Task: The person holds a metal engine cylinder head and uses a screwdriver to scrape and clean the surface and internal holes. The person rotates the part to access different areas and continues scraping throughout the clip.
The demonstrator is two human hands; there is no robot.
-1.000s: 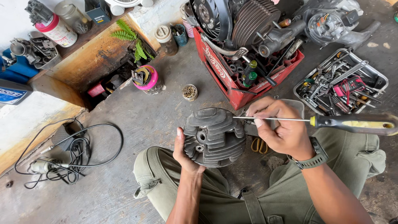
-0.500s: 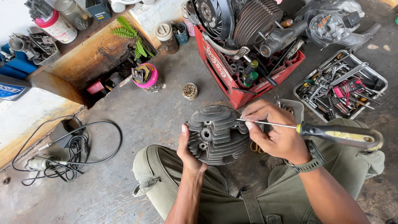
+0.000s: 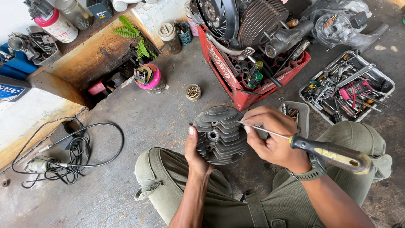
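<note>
Head view: left hand (image 3: 197,153) curled around near-left edge of grey finned cylinder head (image 3: 220,134), held above lap; right hand (image 3: 272,139) fingers closed on screwdriver (image 3: 325,151), tip touching fins; red crate (image 3: 249,80) beyond, tool tray (image 3: 386,84) far right

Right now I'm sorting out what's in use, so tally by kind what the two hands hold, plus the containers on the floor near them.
Finned engine heads: 1, the grey cylinder head gripped by the left hand.
Screwdrivers: 1, the screwdriver in the right hand.
Crates: 1, the red crate.
Tool trays: 1, the metal tray.
Small tins: 1, the tin of screws.
Total: 5
</note>
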